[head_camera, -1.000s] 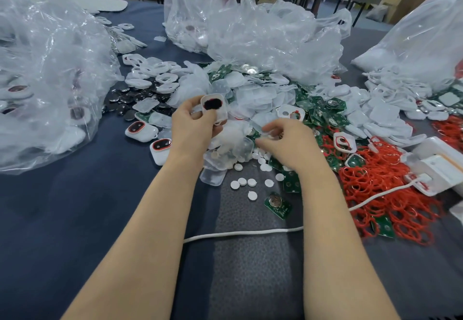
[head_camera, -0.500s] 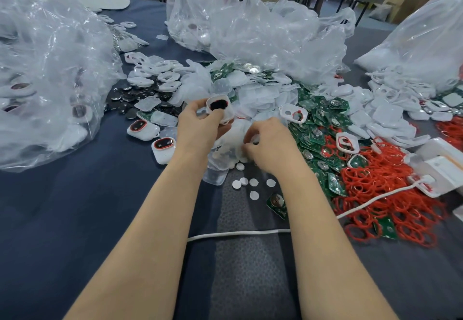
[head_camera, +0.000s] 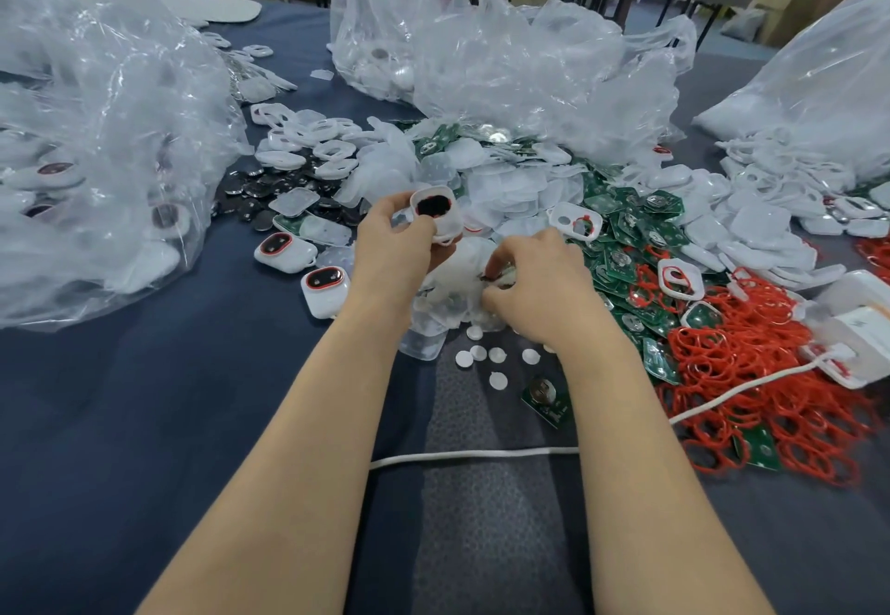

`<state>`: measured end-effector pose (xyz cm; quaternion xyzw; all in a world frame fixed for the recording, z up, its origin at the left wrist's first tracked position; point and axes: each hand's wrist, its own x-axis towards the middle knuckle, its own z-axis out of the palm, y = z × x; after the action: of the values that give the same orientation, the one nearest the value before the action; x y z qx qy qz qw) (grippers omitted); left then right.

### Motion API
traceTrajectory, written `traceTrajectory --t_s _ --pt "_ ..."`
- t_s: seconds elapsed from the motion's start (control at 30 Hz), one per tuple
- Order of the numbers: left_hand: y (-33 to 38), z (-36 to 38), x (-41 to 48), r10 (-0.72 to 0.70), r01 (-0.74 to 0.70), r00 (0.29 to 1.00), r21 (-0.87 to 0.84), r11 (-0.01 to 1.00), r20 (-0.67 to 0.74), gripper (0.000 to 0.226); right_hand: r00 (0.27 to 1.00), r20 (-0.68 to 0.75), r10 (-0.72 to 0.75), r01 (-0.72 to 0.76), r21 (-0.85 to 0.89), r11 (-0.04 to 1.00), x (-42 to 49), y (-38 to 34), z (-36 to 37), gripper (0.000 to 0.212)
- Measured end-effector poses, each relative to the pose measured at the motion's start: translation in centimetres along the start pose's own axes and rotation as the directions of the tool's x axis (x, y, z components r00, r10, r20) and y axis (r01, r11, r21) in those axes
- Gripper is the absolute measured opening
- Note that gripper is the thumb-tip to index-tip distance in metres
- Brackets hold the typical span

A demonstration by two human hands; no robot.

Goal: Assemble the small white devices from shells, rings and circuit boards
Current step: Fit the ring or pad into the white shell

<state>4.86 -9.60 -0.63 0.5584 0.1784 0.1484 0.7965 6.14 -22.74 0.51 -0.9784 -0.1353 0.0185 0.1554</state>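
the left hand is raised a little off the table and grips a white shell between thumb and curled fingers, its dark oval opening turned up toward the camera. just to its right and slightly lower, the right hand lies palm down with its fingers bent into a heap of translucent covers; thumb and forefinger are drawn close together, but whether they pinch anything i cannot tell.

just below the right hand, a few small white discs lie scattered on the table, and nearer the wrist a single green circuit board with a round metal cell lies by itself. a white cord passes under both forearms. to the right of the right hand are piled green circuit boards and, beyond them, a tangle of red rings; two white shells with red rings lie on top of these heaps. to the left of the left hand, two finished devices with red-rimmed dark windows lie side by side, just apart. past them are dark discs and flat white frames. large clear plastic bags of parts stand far left, ahead and far right.
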Motion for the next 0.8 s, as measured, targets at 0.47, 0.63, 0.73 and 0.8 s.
traceTrajectory --t_s 0.47,0.63,0.73,0.8 --pt "0.0 0.4 0.1 -0.077 0.076 0.997 -0.025 0.997 -0.016 0.019 0.955 -0.283 0.086 0.049 0.437 0.898 0.3 0.9 -0.9 0.005" --pt "0.2 0.6 -0.1 -0.109 0.109 0.994 -0.01 0.994 0.023 0.021 0.922 -0.308 0.235 0.098 0.773 0.627 0.5 1.1 -0.7 0.018" --pt "0.2 0.8 -0.4 -0.106 0.106 0.991 0.006 0.994 0.083 0.024 0.919 -0.292 0.264 0.099 0.821 0.563 0.8 1.4 -0.4 0.028" --pt "0.2 0.9 -0.6 -0.103 0.101 0.99 0.022 0.995 0.1 0.023 0.929 -0.274 0.249 0.085 0.812 0.577 0.8 1.6 -0.3 0.032"
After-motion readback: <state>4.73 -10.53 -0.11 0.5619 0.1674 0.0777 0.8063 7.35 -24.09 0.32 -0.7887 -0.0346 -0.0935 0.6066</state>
